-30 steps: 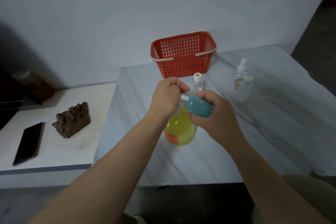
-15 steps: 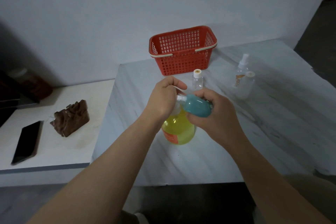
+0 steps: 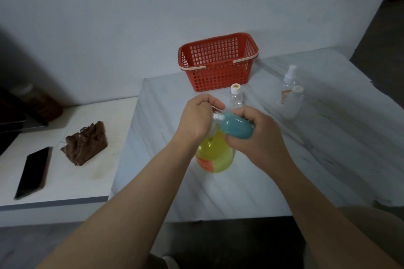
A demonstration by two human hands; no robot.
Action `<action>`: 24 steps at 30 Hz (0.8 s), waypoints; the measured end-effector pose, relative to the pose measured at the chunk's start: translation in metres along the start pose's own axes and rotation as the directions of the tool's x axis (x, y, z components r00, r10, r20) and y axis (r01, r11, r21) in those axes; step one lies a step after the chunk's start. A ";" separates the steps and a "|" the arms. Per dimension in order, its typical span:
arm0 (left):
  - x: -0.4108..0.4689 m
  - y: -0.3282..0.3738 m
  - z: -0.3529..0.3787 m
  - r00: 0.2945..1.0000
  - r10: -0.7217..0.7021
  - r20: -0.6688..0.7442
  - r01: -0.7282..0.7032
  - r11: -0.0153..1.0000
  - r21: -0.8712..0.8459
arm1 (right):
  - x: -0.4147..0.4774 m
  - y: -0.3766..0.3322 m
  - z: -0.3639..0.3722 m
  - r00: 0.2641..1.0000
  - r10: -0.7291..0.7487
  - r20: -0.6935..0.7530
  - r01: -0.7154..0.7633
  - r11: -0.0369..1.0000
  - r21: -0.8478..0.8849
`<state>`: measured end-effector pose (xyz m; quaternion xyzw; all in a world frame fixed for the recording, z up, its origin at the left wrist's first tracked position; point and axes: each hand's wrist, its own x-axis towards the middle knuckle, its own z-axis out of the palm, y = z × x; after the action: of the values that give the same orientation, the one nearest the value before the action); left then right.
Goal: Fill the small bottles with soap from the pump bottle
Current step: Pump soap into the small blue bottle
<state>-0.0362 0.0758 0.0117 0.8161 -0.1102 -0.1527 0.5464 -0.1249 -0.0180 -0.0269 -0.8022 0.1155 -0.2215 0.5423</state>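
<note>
Near the frame's centre, the left hand [image 3: 197,119] was curled over the pump head of the yellow pump bottle [image 3: 215,155], hiding it, while the right hand [image 3: 256,135] gripped a teal small bottle [image 3: 235,125] tilted sideways, its white neck at the pump. Behind them a clear capped bottle [image 3: 235,97] stood on the marble table [image 3: 306,159], with two clear bottles [image 3: 289,96] at right and a red basket [image 3: 218,61] against the wall. At left, a phone [image 3: 32,171] and brown object [image 3: 86,143] lay on a lower white surface [image 3: 65,181].
</note>
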 end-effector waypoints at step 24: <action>0.003 -0.004 -0.005 0.990 0.029 0.139 -0.031 0.999 0.011 | -0.001 0.004 0.002 1.000 0.012 -0.006 -0.012 1.000 0.019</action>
<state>-0.0315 0.0806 0.0090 0.8053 -0.1612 -0.2001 0.5343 -0.1249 -0.0175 -0.0314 -0.7956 0.1196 -0.2217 0.5510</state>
